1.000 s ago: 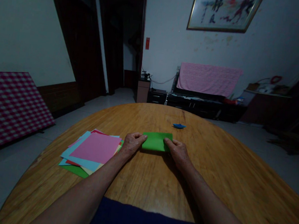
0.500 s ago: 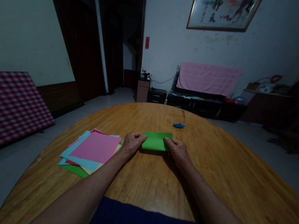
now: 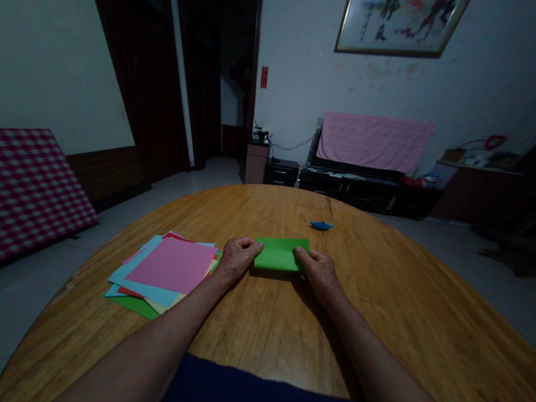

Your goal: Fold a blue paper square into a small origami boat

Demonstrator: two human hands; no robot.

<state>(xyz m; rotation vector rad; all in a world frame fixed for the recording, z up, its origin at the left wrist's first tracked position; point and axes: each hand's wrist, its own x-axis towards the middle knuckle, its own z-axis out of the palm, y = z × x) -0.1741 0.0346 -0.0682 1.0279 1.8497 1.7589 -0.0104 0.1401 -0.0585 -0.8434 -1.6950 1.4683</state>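
Green folded paper (image 3: 280, 254) lies flat on a wooden counter (image 3: 380, 319), directly ahead of the person's body and between the two hands, its long axis running left to right. Left grip (image 3: 238, 256): fingers curled together, tips touching the paper's left short edge. Right grip (image 3: 319, 270): fingers held together and angled inward, tips resting on the right end of the paper. Neither grip is spread, but whether either one is pinching the paper or only pressing on it cannot be told from this view. Both hands lie about equally near the paper, one at each end. A stack of coloured paper sheets (image 3: 171, 266) lies just beyond the left grip, with a pink sheet on top. A small blue paper boat (image 3: 321, 226) sits farther across the counter, beyond the paper's right end.
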